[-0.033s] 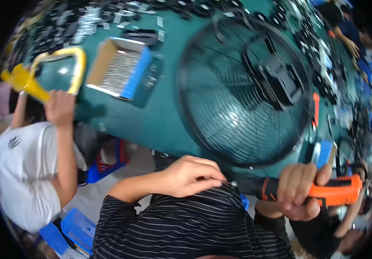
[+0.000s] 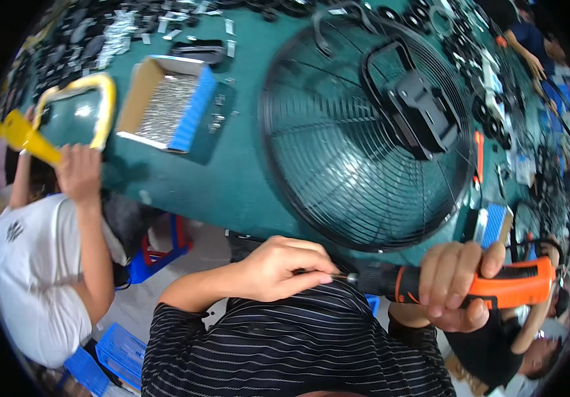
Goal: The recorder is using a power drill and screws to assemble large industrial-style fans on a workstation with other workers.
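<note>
My right hand (image 2: 455, 284) wraps round an orange and black electric screwdriver (image 2: 513, 283), held level in front of my striped shirt. Its thin bit (image 2: 342, 275) points left and meets the fingertips of my left hand (image 2: 291, 270). Thumb and forefinger of that hand are pinched together at the bit's tip; whatever lies between them is hidden. Just beyond both hands, a round black wire fan guard (image 2: 357, 192) lies on the green table (image 2: 225, 192). A black bracket (image 2: 420, 109) rests on the guard.
A blue-sided carton (image 2: 195, 109) of small metal parts stands left of the guard. Farther left, another person's hand (image 2: 78, 173) holds a yellow tool (image 2: 28, 137) beside a yellow frame (image 2: 107, 99). An orange-handled tool (image 2: 479, 155) and a small blue box (image 2: 494, 221) lie right of the guard.
The whole scene sits slightly farther left in the picture and is less blurred. Both hands keep the same grip, with the bit still at my left fingertips.
</note>
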Tool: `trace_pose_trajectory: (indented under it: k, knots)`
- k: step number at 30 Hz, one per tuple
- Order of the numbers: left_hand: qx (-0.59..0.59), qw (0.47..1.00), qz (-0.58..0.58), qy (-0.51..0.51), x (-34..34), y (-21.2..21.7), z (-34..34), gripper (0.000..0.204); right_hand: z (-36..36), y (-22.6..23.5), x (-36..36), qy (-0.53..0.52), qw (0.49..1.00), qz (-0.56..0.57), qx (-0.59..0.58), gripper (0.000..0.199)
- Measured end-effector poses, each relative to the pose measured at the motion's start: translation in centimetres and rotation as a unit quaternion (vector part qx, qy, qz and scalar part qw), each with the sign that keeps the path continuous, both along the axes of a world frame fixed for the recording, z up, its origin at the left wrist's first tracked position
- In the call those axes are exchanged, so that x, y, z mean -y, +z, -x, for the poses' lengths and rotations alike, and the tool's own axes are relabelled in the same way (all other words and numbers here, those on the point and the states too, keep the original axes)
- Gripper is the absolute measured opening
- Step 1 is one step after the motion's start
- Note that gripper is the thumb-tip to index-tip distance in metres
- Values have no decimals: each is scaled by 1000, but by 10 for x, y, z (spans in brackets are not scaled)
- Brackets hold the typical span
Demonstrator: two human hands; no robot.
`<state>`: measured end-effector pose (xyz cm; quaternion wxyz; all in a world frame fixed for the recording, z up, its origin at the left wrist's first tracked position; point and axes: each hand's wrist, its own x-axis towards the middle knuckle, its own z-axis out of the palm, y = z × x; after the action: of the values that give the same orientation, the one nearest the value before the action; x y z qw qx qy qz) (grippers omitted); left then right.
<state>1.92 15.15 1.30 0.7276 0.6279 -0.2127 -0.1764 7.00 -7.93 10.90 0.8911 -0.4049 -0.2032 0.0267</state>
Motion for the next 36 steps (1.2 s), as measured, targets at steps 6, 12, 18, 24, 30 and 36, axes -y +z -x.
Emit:
trace_pose_trajectory:
  k: [6, 12, 18, 24, 30, 36]
  knots:
    - [19, 994, -75, 73, -12, -9, -4, 9, -19, -8, -13, 110, 993, 33, 12, 39]
    - [240, 881, -247, 323, -32, -21, -26, 34, -33, -21, -51, 47, 976, 67, 201, 44]
    - [230, 865, -290, 340, -40, -32, -30, 43, -48, -29, -68, 95, 970, 116, 193, 47]
    - [218, 880, -277, 317, -40, -37, -29, 41, -50, -21, -80, 78, 971, 135, 181, 36]
    - [201, 894, -260, 304, -43, -38, -28, 40, -53, -12, -85, 148, 958, 198, 147, 43]
    - [184, 901, -252, 303, -44, -42, -27, 40, -55, -14, -92, 149, 957, 202, 144, 41]
